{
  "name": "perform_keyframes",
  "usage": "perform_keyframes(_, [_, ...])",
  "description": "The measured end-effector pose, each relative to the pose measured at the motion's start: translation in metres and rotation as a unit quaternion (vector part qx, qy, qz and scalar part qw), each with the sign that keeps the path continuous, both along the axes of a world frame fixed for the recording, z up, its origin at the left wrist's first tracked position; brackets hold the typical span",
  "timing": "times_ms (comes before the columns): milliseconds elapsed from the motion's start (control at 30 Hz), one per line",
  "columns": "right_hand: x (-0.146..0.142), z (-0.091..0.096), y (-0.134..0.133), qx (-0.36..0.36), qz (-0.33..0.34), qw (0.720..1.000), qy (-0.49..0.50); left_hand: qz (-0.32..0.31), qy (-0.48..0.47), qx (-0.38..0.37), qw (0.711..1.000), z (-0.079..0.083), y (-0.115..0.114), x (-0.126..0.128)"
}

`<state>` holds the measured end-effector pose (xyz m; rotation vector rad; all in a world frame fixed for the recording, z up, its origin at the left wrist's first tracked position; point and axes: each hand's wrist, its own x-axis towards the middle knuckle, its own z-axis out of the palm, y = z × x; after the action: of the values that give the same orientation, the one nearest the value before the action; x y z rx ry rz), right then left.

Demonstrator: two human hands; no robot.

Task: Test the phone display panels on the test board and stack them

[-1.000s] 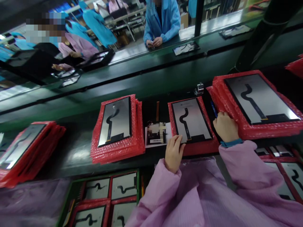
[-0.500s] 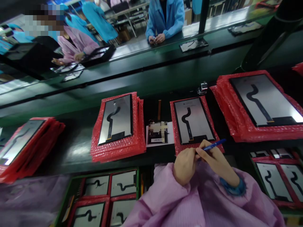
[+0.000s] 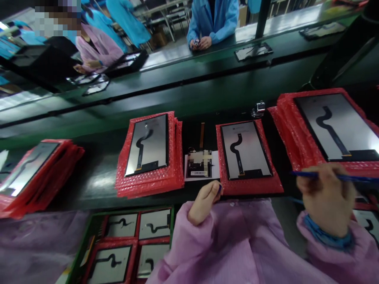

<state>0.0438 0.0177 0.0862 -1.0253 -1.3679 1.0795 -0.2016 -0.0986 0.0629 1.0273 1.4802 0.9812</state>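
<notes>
My left hand (image 3: 203, 203) is closed at the front edge of the bench, with a small blue pen cap (image 3: 219, 189) at its fingertips. It is near the lower left corner of an LCD panel (image 3: 247, 150), which lies on a red bubble-wrap sleeve (image 3: 251, 187). Off to the right, my right hand (image 3: 327, 201) is blurred but closed around a blue pen (image 3: 304, 174). That hand is in front of a second LCD panel (image 3: 340, 126) on a stack of red bubble-wrap sleeves (image 3: 288, 134).
A circuit board (image 3: 199, 163) lies on white paper between the panel stacks. Another panel (image 3: 147, 146) tops a red stack on the left. A green crate (image 3: 172, 215) holds several panels below. A metal roll-like object (image 3: 259, 109) stands behind. Co-workers sit across the bench.
My hands have parted. The right has swung right with the pen, and the left has moved left with the blue cap. The view has shifted slightly.
</notes>
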Motion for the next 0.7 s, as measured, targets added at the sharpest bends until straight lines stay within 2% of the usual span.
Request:
perform_keyframes(67, [-0.010, -0.012, 0.009, -0.016, 0.024, 0.999, -0.019, 0.050, 0.176, 0.055, 0.982, -0.018, 0.008, 0.001])
perform_keyframes(133, [-0.029, -0.027, 0.013, -0.035, 0.059, 0.995, -0.075, 0.036, 0.320, 0.097, 0.942, -0.034, 0.017, 0.006])
perform_keyframes(200, [-0.046, -0.041, 0.013, -0.041, 0.059, 0.992, -0.108, 0.020, 0.399, 0.125, 0.908, -0.044, 0.022, 0.009])
perform_keyframes(300, [-0.059, -0.054, 0.013, -0.011, 0.035, 0.990, -0.134, 0.020, 0.445, 0.152, 0.882, -0.051, 0.023, 0.009])
perform_keyframes(400, [-0.060, -0.057, 0.012, 0.027, 0.033, 0.984, -0.174, 0.023, 0.461, 0.176, 0.869, -0.051, 0.021, 0.007])
perform_keyframes(533, [-0.059, -0.055, 0.013, 0.042, 0.057, 0.978, -0.199, 0.028, 0.463, 0.179, 0.867, -0.048, 0.021, 0.008])
perform_keyframes(700, [-0.061, -0.055, 0.015, 0.076, 0.053, 0.971, -0.222, 0.031, 0.463, 0.178, 0.868, -0.047, 0.022, 0.009])
